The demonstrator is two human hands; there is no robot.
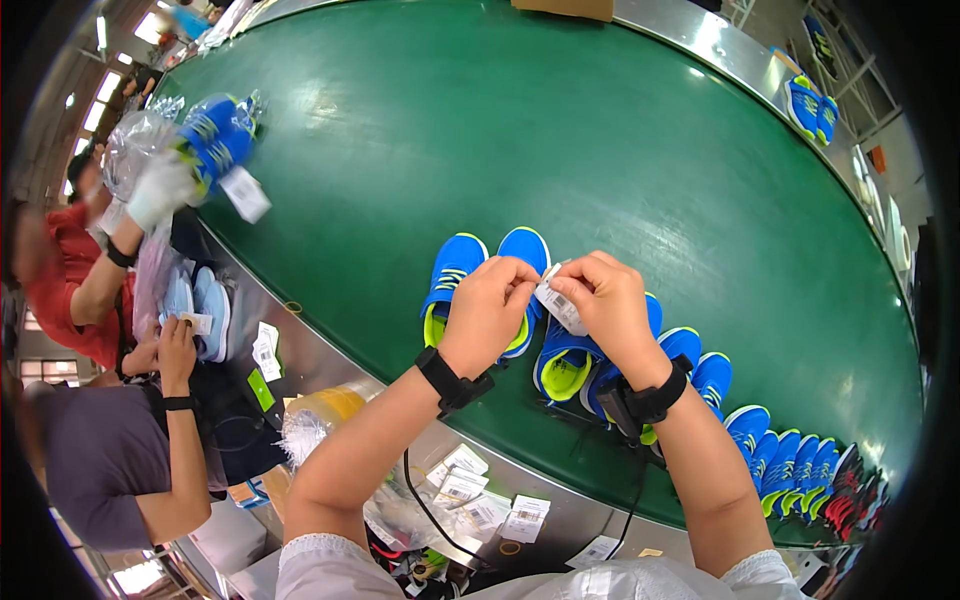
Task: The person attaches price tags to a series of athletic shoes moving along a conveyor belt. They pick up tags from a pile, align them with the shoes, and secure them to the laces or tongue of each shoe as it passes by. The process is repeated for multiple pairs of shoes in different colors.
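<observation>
A small white paper tag (558, 303) is pinched between the fingertips of both hands, left hand (490, 312) and right hand (610, 305), raised just above a pair of blue shoes with lime insoles (480, 285) on the green conveyor belt (600, 130), seemingly so it can be worked close to the shoe. More blue pairs line the near edge toward the right, at least four, then darker ones. Left, two co-workers handle blue shoes; one bags a pair (215, 135).

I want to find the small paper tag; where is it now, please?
In the head view the white paper tag is pinched between the left hand and right hand, just above the blue shoes on the green belt.
</observation>
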